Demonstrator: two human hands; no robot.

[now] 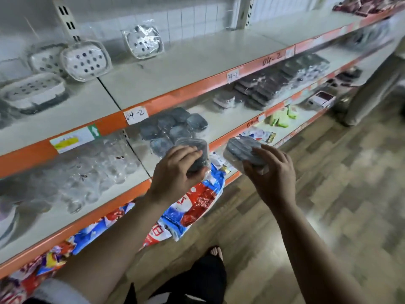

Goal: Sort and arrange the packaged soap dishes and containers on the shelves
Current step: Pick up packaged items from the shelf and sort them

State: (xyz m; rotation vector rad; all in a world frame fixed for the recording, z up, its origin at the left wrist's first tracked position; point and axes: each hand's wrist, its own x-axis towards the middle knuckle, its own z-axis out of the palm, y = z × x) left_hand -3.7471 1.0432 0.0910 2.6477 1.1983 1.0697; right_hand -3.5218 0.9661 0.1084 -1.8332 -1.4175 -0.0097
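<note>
My left hand (175, 174) has its fingers curled round a wrapped dark container (195, 156). My right hand (271, 176) grips a wrapped grey soap dish (243, 152), fingers closed over its near end. Both packs hang in the air just in front of the middle shelf's orange lip (236, 133), above the red-and-blue packets (192, 200) on the bottom shelf.

I judge the step in hand to be setting these two down with the cluster of grey wrapped containers (173, 126) on the middle shelf (212, 115). I would feed them in one at a time and keep them level and low. The loose film at the left pack's lower corner looks likely to snag on the lip, so I would lift it clear first.

The best open room is the bare strip just right of that cluster, before the rows of dark packs (274, 82) further along. To the left, the clear containers (98, 165) crowd the shelf and could be knocked. Overhead, the top shelf's orange edge (186, 91) limits how high I can go. The white perforated soap dishes (85, 60) sit above it, well apart from my hands.
</note>
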